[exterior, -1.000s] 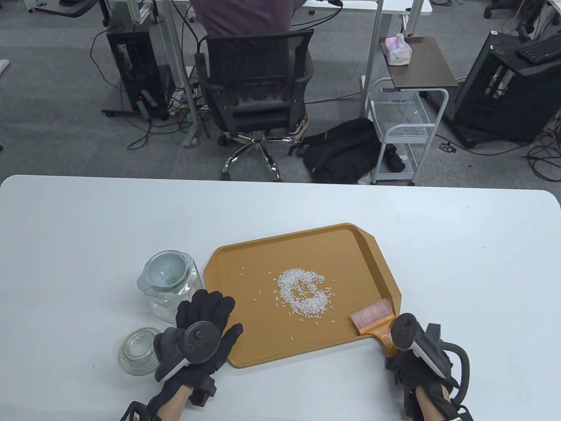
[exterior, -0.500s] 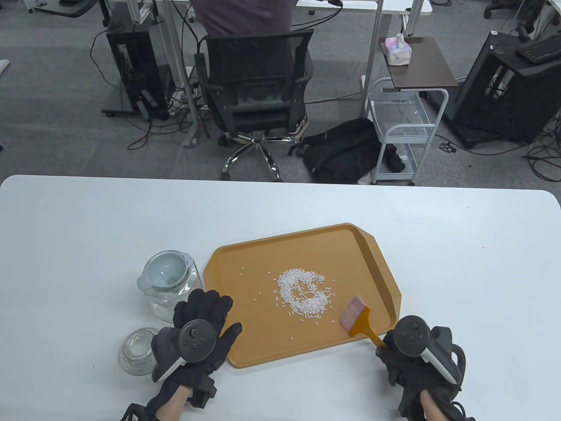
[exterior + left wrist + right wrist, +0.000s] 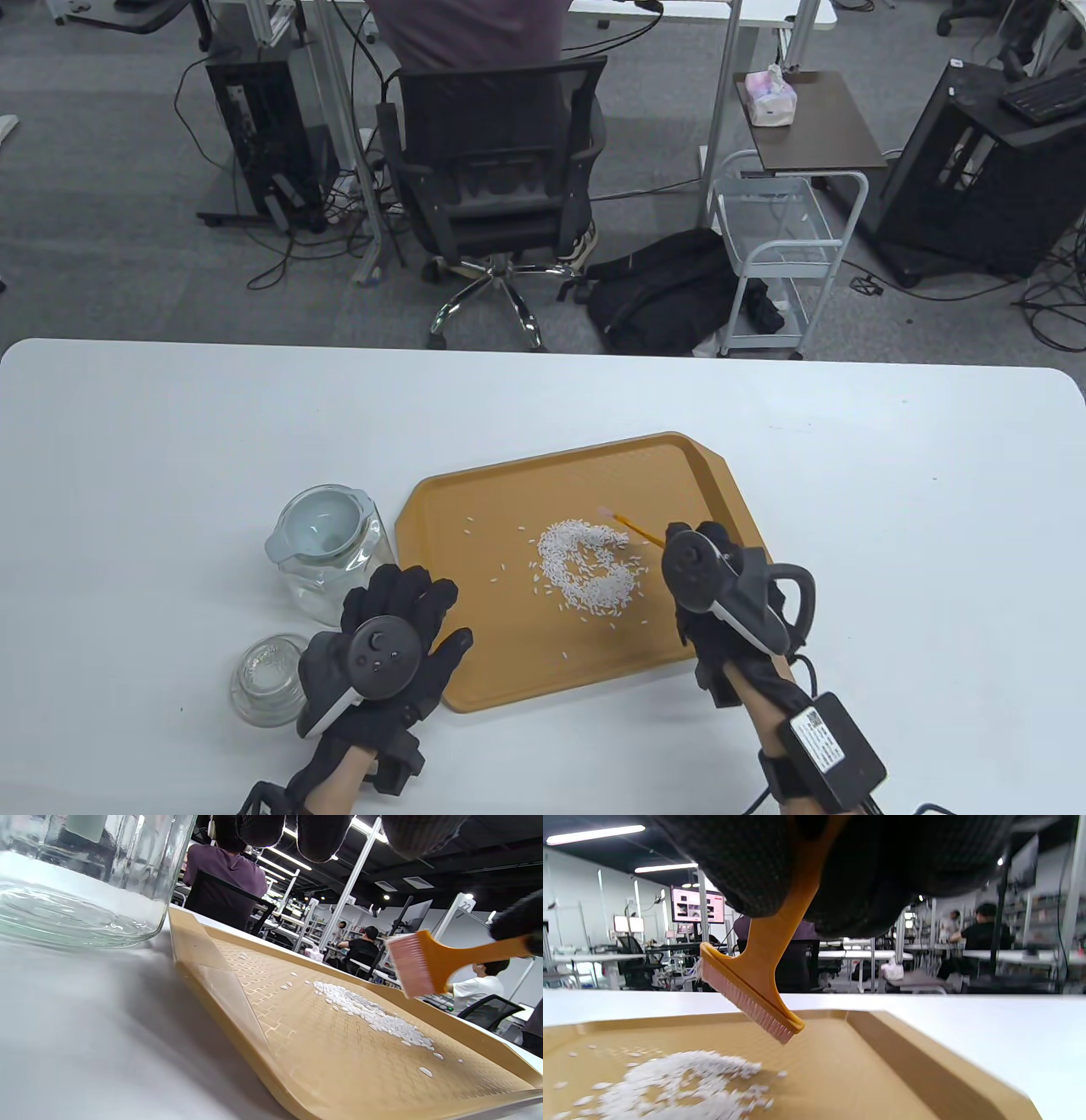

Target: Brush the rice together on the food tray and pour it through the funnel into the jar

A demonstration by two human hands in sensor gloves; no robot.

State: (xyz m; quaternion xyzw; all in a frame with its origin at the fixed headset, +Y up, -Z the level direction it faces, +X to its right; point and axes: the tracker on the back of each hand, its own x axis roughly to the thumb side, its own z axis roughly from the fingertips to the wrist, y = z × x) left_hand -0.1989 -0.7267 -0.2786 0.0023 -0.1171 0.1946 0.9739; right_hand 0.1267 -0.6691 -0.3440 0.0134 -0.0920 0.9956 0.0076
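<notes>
Right hand (image 3: 721, 594) grips the orange brush (image 3: 755, 984) by its handle, fingers curled round it; bristles hang just above the far right edge of the rice (image 3: 585, 569), not touching. Rice lies heaped mid food tray (image 3: 721, 492) on the desk (image 3: 170, 424). Left hand (image 3: 382, 654), fingers straight, rests flat on the tray's near left corner. Jar (image 3: 327, 552) with funnel (image 3: 318, 522) stands just left of the tray; glass lid (image 3: 267, 679) near it.
</notes>
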